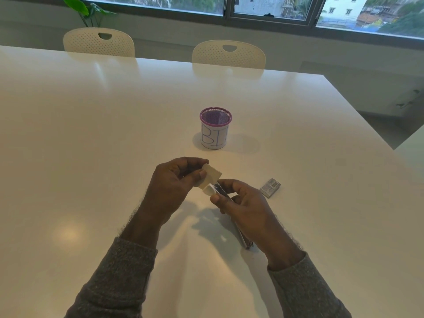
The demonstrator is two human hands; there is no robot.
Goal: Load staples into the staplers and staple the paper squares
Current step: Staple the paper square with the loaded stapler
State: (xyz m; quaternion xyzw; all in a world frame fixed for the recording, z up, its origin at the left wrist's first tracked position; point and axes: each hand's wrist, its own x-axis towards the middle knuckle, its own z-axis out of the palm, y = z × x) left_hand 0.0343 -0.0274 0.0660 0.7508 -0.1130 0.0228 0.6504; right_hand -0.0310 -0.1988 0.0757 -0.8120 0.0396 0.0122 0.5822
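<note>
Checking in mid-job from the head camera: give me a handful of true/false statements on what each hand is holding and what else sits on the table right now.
1. The left hand pinches a small paper square. True.
2. The right hand holds the stapler. True.
3. The staple box is in the left hand. False: it lies on the table, to the right of the right hand.
4. The mesh cup lies tipped on its side. False: it stands upright, beyond the hands.
5. The paper square is at the stapler's front end. True.
6. Three chairs stand at the far edge. False: two show, a left chair and a right chair.
</note>
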